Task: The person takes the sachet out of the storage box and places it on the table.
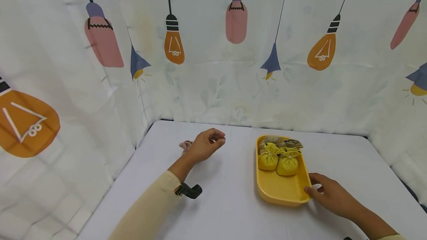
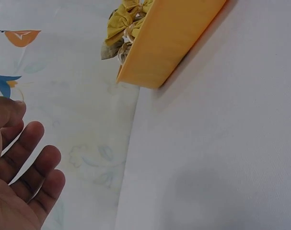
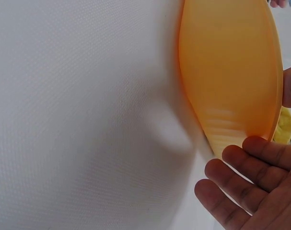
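A yellow plastic tray (image 1: 283, 188) stands on the table to the right of the middle. Two yellow drawstring pouches (image 1: 287, 164) sit side by side inside it, with grey-brown pouches (image 1: 291, 143) behind them at the far end. My right hand (image 1: 333, 195) pinches the tray's right rim, thumb over the edge and fingertips against the outer wall (image 3: 231, 72). My left hand (image 1: 204, 145) is raised over the table left of the tray, its fingers loosely bent around nothing. Partly hidden behind that wrist lies a small pinkish cloth pouch (image 1: 185, 145).
A white cloth covers the table (image 1: 230, 203). Curtains printed with lamps and bulbs hang behind the table (image 1: 213, 84) and along its left side (image 1: 76, 114). A dark wrist camera strap (image 1: 189, 190) sits on the left sleeve.
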### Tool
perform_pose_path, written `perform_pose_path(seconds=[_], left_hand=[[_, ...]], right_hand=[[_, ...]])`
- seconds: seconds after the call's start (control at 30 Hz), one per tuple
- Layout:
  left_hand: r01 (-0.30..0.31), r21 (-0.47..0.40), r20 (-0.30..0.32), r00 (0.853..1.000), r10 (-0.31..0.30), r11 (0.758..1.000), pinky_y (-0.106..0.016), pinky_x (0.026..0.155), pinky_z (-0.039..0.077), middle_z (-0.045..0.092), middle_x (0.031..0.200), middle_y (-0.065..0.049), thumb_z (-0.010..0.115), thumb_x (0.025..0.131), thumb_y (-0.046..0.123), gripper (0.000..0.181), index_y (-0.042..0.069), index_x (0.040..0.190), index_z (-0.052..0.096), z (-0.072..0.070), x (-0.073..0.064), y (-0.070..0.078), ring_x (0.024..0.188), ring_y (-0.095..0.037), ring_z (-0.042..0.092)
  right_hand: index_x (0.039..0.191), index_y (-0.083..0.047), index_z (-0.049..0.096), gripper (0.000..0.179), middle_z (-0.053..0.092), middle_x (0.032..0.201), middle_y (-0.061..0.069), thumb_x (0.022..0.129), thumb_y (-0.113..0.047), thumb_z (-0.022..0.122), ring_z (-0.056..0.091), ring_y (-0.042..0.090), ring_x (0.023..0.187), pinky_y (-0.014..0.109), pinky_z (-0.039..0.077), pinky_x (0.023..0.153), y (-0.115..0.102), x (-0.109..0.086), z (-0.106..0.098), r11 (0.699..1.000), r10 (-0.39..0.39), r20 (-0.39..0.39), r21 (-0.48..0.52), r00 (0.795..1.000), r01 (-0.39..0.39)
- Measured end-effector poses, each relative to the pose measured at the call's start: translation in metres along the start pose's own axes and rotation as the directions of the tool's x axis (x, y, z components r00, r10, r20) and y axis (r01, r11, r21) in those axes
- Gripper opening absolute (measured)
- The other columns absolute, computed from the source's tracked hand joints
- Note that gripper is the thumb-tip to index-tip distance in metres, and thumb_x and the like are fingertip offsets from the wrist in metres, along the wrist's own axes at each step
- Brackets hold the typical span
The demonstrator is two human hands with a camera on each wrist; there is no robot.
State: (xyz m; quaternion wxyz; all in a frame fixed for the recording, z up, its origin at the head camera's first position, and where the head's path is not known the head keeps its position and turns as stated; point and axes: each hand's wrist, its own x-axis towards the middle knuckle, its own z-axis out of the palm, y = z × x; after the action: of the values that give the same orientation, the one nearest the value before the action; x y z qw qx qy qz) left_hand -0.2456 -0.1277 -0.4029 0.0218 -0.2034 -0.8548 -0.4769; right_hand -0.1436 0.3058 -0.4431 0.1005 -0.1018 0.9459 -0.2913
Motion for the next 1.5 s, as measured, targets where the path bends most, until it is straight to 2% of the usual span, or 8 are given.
perform_pose_path(seconds=[0.4, 0.8, 0.97, 1.2, 1.5], left_hand=[[0.030, -0.031, 0.049, 0.998, -0.029, 0.999, -0.036, 0.084, 0.055, 0.069, 0.108, 0.003, 0.069, 0.100, 0.023, 0.026, 0.009, 0.122, 0.067, 0.016, 0.004, 0.005, 0.100, -0.022, 0.065], [0.059, -0.028, 0.085, 0.995, -0.056, 0.998, -0.032, 0.077, 0.055, 0.069, 0.105, 0.008, 0.069, 0.100, 0.027, 0.021, 0.017, 0.118, 0.068, 0.039, 0.007, 0.008, 0.097, -0.019, 0.065], [0.070, -0.028, 0.102, 0.993, -0.067, 0.997, -0.031, 0.080, 0.056, 0.068, 0.105, 0.008, 0.069, 0.101, 0.027, 0.028, 0.011, 0.123, 0.067, 0.046, 0.010, 0.011, 0.098, -0.017, 0.065], [0.066, -0.020, 0.110, 0.992, -0.064, 0.998, -0.030, 0.080, 0.055, 0.068, 0.105, 0.009, 0.069, 0.101, 0.028, 0.023, 0.016, 0.120, 0.067, 0.054, 0.015, 0.015, 0.097, -0.015, 0.064], [0.032, -0.017, 0.126, 0.992, -0.030, 0.999, -0.031, 0.081, 0.054, 0.069, 0.106, 0.012, 0.068, 0.101, 0.027, 0.021, 0.018, 0.120, 0.068, 0.066, 0.020, 0.022, 0.097, -0.009, 0.064]], right_hand=[[0.137, 0.004, 0.057, 0.058, 0.065, 0.127, 0.015, 0.098, -0.036, 0.071, 0.065, 0.025, 0.104, 0.040, 0.057, 0.082, -0.001, 0.001, 0.000, 1.000, -0.012, -0.011, 0.001, 1.000, 0.012], [0.139, 0.006, 0.054, 0.062, 0.064, 0.129, 0.016, 0.097, -0.037, 0.071, 0.065, 0.025, 0.103, 0.042, 0.057, 0.083, 0.000, 0.003, 0.000, 1.000, 0.017, 0.004, 0.006, 1.000, -0.017], [0.140, 0.006, 0.053, 0.064, 0.063, 0.129, 0.017, 0.097, -0.038, 0.071, 0.065, 0.026, 0.103, 0.043, 0.057, 0.083, -0.001, 0.004, -0.001, 0.999, 0.035, 0.014, -0.001, 0.999, -0.035], [0.139, 0.007, 0.053, 0.064, 0.063, 0.130, 0.019, 0.097, -0.038, 0.071, 0.065, 0.026, 0.103, 0.044, 0.057, 0.083, -0.003, 0.004, -0.002, 0.999, 0.039, 0.020, 0.002, 0.999, -0.039], [0.138, 0.008, 0.053, 0.064, 0.064, 0.128, 0.017, 0.097, -0.039, 0.071, 0.065, 0.026, 0.104, 0.044, 0.057, 0.084, -0.002, 0.001, -0.002, 1.000, 0.010, 0.013, 0.023, 1.000, -0.010]])
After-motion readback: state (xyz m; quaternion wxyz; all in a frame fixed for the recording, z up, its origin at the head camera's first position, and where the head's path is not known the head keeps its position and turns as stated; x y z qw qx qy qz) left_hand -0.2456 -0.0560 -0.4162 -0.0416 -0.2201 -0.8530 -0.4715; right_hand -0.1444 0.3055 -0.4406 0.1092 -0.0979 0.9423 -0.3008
